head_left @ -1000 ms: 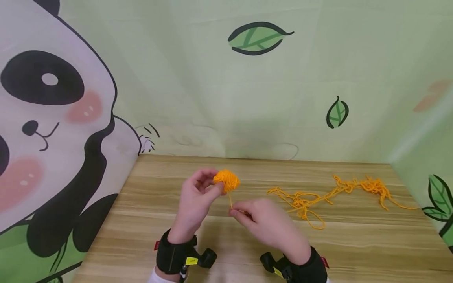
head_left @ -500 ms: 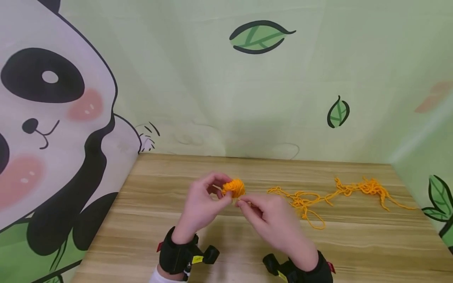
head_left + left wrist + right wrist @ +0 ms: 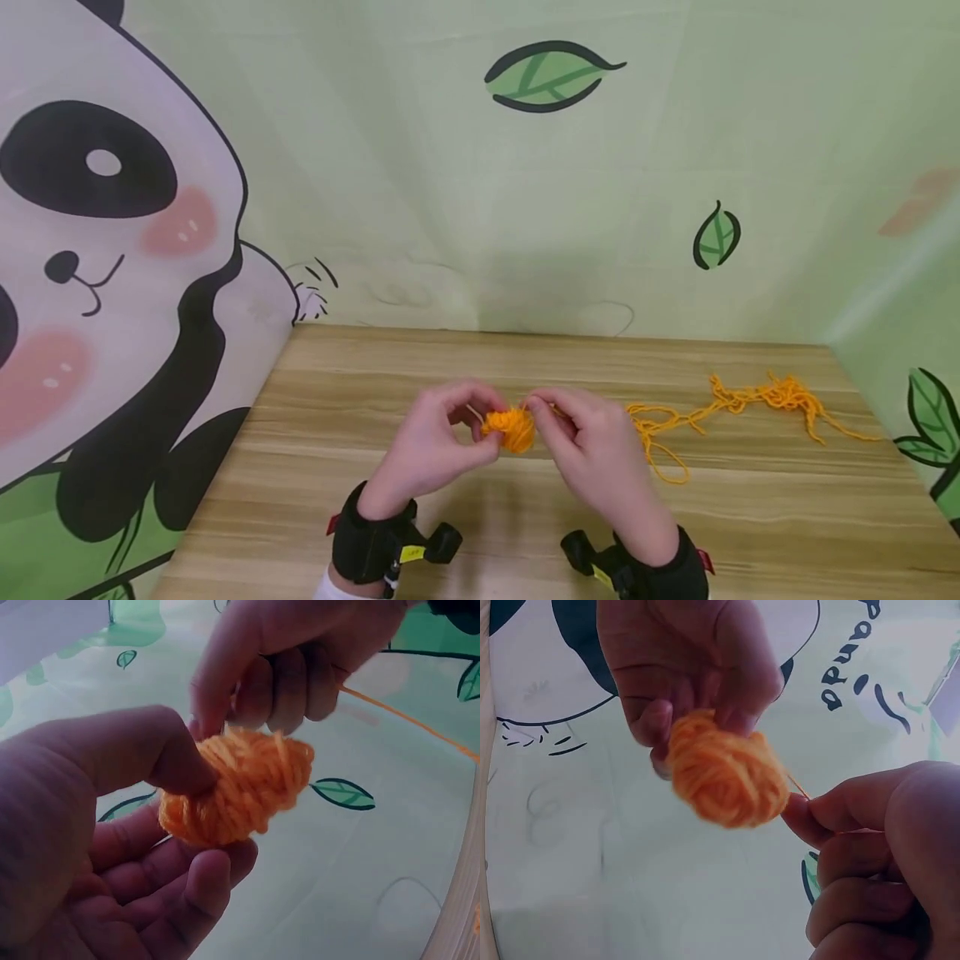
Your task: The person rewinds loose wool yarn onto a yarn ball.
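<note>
A small ball of orange yarn [image 3: 512, 429] is held between the thumb and fingers of my left hand [image 3: 438, 433], above the table. In the left wrist view the wound strands of the ball [image 3: 247, 784] show, with the thumb pressed over them. My right hand [image 3: 592, 442] is close on the ball's right side. Its thumb and forefinger pinch the yarn strand [image 3: 798, 786] that comes off the ball, and its other fingers are curled. Past this hand the strand [image 3: 405, 720] runs on in the left wrist view.
A loose tangle of orange yarn [image 3: 787, 393] stretches across the right side of the wooden table [image 3: 750, 517], partly hidden behind my right hand. A green backdrop [image 3: 420, 167] with a panda and leaves stands behind and beside the table.
The ball and my left hand have moved right and nearer. My right hand has brought the strand from below the ball up to its upper right side.
</note>
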The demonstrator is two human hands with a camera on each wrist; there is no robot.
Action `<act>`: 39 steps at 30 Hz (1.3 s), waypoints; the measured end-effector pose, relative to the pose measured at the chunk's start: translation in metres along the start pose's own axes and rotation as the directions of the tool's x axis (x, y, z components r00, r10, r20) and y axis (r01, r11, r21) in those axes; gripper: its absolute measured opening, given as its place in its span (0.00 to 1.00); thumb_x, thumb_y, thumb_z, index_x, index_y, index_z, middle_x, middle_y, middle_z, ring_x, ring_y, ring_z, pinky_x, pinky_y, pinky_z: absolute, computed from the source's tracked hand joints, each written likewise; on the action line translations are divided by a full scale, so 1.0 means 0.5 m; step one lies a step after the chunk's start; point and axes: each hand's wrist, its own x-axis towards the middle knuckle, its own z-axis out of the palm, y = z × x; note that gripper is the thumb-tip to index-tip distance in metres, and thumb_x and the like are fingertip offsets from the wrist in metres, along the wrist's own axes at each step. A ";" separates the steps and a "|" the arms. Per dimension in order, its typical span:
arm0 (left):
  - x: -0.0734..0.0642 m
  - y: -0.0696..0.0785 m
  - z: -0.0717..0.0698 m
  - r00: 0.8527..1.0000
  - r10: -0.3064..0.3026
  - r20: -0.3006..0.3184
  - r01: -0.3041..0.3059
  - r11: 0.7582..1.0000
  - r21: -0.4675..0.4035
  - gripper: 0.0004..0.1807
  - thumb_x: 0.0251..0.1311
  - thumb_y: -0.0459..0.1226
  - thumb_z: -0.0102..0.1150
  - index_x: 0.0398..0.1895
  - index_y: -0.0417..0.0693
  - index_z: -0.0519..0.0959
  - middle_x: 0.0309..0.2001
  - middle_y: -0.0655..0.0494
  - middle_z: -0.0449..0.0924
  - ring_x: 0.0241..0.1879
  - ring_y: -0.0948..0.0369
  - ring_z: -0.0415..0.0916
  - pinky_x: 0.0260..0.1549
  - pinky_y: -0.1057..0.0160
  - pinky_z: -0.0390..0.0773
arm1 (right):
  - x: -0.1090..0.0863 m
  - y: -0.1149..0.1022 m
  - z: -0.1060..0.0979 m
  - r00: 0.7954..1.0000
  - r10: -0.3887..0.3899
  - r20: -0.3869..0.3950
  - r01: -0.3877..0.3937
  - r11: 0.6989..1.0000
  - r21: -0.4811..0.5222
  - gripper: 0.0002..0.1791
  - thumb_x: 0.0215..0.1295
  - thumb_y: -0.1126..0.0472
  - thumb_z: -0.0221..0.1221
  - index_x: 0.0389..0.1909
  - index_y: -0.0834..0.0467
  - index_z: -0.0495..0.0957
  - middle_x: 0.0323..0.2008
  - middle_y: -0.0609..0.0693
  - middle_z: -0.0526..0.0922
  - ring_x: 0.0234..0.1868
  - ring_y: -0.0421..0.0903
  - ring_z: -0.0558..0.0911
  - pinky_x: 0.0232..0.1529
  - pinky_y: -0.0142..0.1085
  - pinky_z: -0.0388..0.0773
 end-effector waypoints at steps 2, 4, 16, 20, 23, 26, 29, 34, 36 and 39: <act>0.000 0.003 -0.003 1.000 0.001 0.019 0.000 1.000 -0.027 0.14 0.50 0.28 0.68 0.39 0.52 0.81 0.36 0.59 0.83 0.32 0.60 0.77 0.29 0.59 0.83 | 0.002 0.001 -0.001 1.000 0.014 -0.003 -0.014 1.000 -0.001 0.05 0.69 0.57 0.61 0.39 0.49 0.85 0.16 0.36 0.63 0.14 0.35 0.61 0.14 0.29 0.57; -0.001 0.005 -0.005 0.999 -0.001 0.035 0.003 0.998 -0.059 0.15 0.50 0.27 0.68 0.39 0.51 0.81 0.36 0.58 0.84 0.33 0.59 0.77 0.31 0.59 0.83 | 0.004 0.002 -0.003 1.000 0.020 0.013 -0.020 1.000 -0.002 0.06 0.70 0.55 0.60 0.40 0.48 0.85 0.16 0.37 0.63 0.15 0.36 0.61 0.15 0.30 0.57; -0.010 0.015 -0.021 0.998 -0.030 0.054 0.045 0.950 -0.310 0.14 0.53 0.25 0.64 0.44 0.39 0.80 0.41 0.46 0.82 0.33 0.52 0.79 0.35 0.63 0.85 | 0.011 0.022 0.010 0.978 0.051 0.201 -0.060 0.998 0.038 0.09 0.72 0.55 0.58 0.47 0.48 0.85 0.19 0.36 0.72 0.15 0.35 0.65 0.15 0.31 0.65; -0.013 0.018 -0.025 0.995 -0.099 -0.033 0.076 0.905 -0.418 0.14 0.54 0.23 0.61 0.46 0.33 0.77 0.41 0.42 0.81 0.32 0.52 0.78 0.33 0.66 0.84 | 0.011 0.025 0.022 0.954 0.076 0.289 -0.082 0.997 0.010 0.08 0.70 0.59 0.59 0.44 0.45 0.84 0.18 0.35 0.70 0.14 0.34 0.64 0.16 0.29 0.64; -0.012 0.019 -0.023 0.978 -0.174 -0.110 0.109 0.891 -0.441 0.14 0.55 0.23 0.60 0.46 0.32 0.76 0.42 0.41 0.80 0.33 0.52 0.78 0.34 0.66 0.85 | 0.007 0.023 0.031 0.939 0.045 0.340 -0.049 0.999 0.004 0.05 0.71 0.55 0.59 0.36 0.42 0.82 0.15 0.35 0.65 0.13 0.34 0.62 0.16 0.27 0.60; -0.009 0.016 -0.019 0.955 -0.229 -0.189 0.132 0.899 -0.418 0.13 0.56 0.25 0.60 0.46 0.34 0.76 0.42 0.41 0.80 0.34 0.51 0.78 0.34 0.66 0.84 | 0.001 0.017 0.035 0.927 -0.001 0.375 -0.001 1.000 0.006 0.07 0.72 0.51 0.57 0.33 0.41 0.81 0.14 0.35 0.63 0.13 0.33 0.61 0.17 0.26 0.57; -0.007 0.011 -0.014 0.932 -0.251 -0.260 0.134 0.909 -0.396 0.13 0.56 0.25 0.60 0.46 0.35 0.77 0.41 0.41 0.79 0.34 0.50 0.77 0.33 0.65 0.84 | -0.004 0.011 0.035 0.916 -0.032 0.399 0.037 0.999 -0.005 0.08 0.72 0.51 0.57 0.32 0.40 0.81 0.14 0.33 0.65 0.14 0.33 0.63 0.18 0.26 0.58; -0.004 0.003 -0.010 0.917 -0.229 -0.326 0.135 0.948 -0.287 0.13 0.55 0.24 0.63 0.45 0.39 0.78 0.42 0.45 0.81 0.35 0.52 0.77 0.33 0.67 0.83 | -0.007 0.003 0.023 0.910 -0.077 0.406 0.077 0.997 0.018 0.07 0.71 0.53 0.58 0.32 0.42 0.81 0.16 0.32 0.68 0.16 0.32 0.65 0.19 0.26 0.60; -0.003 0.002 -0.007 0.916 -0.207 -0.342 0.143 0.968 -0.204 0.13 0.55 0.25 0.65 0.44 0.41 0.79 0.41 0.48 0.82 0.35 0.54 0.77 0.33 0.67 0.82 | -0.007 0.001 0.017 0.912 -0.116 0.393 0.103 0.993 0.054 0.07 0.72 0.53 0.58 0.33 0.42 0.81 0.17 0.32 0.69 0.16 0.32 0.65 0.19 0.25 0.60; 0.000 0.001 -0.002 0.920 -0.166 -0.354 0.150 0.986 -0.074 0.14 0.52 0.25 0.67 0.43 0.42 0.80 0.39 0.51 0.82 0.34 0.56 0.76 0.32 0.66 0.81 | -0.007 -0.001 0.011 0.918 -0.167 0.361 0.137 0.985 0.107 0.07 0.73 0.54 0.57 0.35 0.42 0.81 0.19 0.31 0.71 0.17 0.31 0.66 0.19 0.25 0.62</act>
